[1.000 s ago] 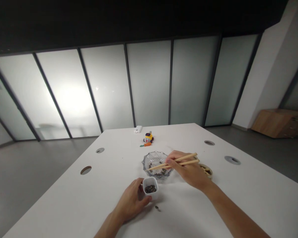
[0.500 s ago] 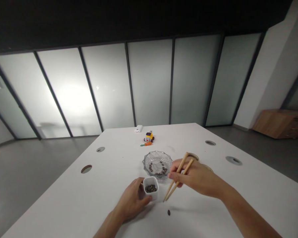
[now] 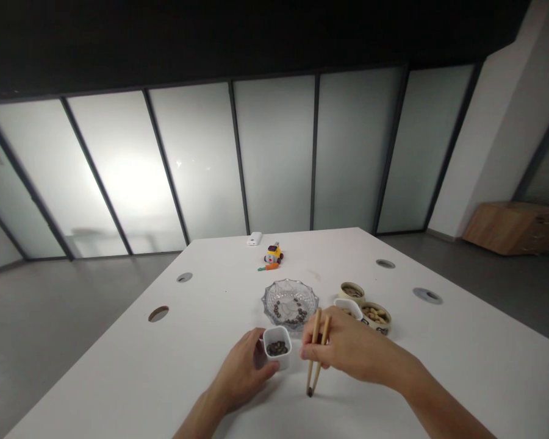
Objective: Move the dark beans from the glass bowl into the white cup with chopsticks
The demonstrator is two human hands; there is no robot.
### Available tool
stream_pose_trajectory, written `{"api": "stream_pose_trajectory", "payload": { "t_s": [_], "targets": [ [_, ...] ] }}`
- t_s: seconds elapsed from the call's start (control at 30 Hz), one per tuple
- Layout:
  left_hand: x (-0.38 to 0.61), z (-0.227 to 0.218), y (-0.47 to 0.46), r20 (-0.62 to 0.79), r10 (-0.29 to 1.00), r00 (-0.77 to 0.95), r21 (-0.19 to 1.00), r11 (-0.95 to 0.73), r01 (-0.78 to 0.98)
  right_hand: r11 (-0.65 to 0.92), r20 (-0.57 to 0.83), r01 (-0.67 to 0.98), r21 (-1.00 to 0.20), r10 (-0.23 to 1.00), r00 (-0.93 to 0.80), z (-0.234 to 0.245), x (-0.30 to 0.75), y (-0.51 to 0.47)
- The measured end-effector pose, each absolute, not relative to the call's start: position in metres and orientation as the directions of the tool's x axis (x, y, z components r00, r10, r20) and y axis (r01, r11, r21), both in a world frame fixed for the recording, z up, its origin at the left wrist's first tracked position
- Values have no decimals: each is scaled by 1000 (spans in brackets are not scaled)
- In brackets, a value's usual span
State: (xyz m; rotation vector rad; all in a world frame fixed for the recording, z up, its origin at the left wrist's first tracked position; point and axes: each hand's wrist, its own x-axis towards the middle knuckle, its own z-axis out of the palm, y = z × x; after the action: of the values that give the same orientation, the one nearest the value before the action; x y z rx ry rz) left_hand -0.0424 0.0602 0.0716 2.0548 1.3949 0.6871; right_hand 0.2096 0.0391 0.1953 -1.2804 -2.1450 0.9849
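My left hand (image 3: 246, 371) is closed round a small white square cup (image 3: 278, 360), which stands upright and has dark seeds (image 3: 277, 348) inside. A pair of wooden chopsticks (image 3: 318, 344) is in my right hand (image 3: 348, 341), pointing down at the table. Their tips are at a single dark seed (image 3: 310, 392) on the white tabletop, one on either side; whether they grip it firmly I cannot tell. Just beyond the cup stands a clear glass bowl (image 3: 290, 286) with a scatter of dark brown pieces in it.
Right of the glass bowl are a small round bowl (image 3: 352, 300), a white dish (image 3: 354, 308) partly behind my right hand, and a bowl of peanuts (image 3: 376, 314). Farther back lie a toy truck (image 3: 273, 253), an orange-handled toy screwdriver (image 3: 269, 267) and a white box (image 3: 254, 238).
My right hand has come lower and nearer, bringing the chopstick tips down to the loose seed. The bowls on the right, mostly covered before, now show. My left hand stays at the cup.
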Motion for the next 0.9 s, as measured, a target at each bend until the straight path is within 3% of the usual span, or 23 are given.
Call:
{"api": "stream_pose_trajectory", "payload": {
  "t_s": [0.8, 0.9],
  "targets": [
    [-43, 71, 60, 76, 942, 328, 686, -288, 668, 367, 94, 541, -756, 880, -466, 190, 212, 42],
    [-43, 72, 60, 74, 941, 330, 686, -288, 668, 420, 156, 543, -727, 871, -465, 199, 216, 41]
  ]
}}
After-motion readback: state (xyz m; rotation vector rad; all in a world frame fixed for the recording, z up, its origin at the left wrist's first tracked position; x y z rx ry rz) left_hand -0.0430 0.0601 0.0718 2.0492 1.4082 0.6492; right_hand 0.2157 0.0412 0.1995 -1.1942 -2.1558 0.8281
